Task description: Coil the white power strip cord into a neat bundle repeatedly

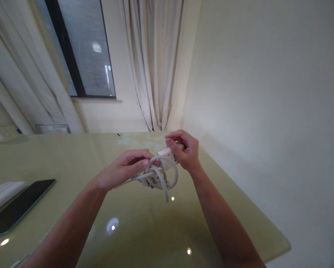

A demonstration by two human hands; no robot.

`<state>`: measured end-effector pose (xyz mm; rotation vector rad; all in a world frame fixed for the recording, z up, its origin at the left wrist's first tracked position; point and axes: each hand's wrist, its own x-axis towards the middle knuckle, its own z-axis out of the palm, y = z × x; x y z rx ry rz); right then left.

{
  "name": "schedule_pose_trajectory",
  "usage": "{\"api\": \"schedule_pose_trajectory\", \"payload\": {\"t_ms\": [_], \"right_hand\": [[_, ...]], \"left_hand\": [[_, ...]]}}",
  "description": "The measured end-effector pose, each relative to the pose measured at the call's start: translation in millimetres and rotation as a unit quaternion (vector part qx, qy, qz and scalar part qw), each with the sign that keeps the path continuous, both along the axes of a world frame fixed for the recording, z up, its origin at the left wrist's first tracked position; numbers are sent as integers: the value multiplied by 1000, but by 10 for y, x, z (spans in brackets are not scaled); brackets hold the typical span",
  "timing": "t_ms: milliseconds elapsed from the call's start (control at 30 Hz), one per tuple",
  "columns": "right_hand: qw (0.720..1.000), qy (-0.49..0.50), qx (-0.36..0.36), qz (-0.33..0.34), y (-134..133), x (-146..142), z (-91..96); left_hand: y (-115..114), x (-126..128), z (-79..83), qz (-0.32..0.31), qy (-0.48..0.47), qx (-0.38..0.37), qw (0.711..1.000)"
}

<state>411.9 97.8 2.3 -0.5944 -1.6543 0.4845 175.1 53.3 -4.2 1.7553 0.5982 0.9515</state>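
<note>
A white power strip, with a small red dot and dark socket holes, is gripped near its far end by my right hand, thumb on top. Its light grey cable is looped and bunched below and to the left of the strip, with one piece hanging down. My left hand is closed on the cable bundle, thumb and fingers pinching it beside the strip. Both hands are above the glossy table. Part of the strip is hidden behind the loops and the right hand.
On the left of the table lie a black flat slab with a teal edge and a white long object. A small dark bit is near the back edge. A wall runs along the right; curtains hang behind.
</note>
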Motion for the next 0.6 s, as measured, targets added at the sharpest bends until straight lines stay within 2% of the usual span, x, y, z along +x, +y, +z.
{"api": "schedule_pose_trajectory", "payload": {"t_ms": [200,300,433,600], "right_hand": [[998,1,-41,46,32,-42,-11],[997,-14,-45,58,38,-65,-24],[998,-34,-15,58,51,-92,-60],[994,-67,-24,86,73,-153,-123]], "left_hand": [[8,13,-57,31,-54,-28,998],[21,1,-70,26,-42,-28,998],[41,12,-87,8,-24,-11,1000],[80,44,-110,38,-12,-2,999]]}}
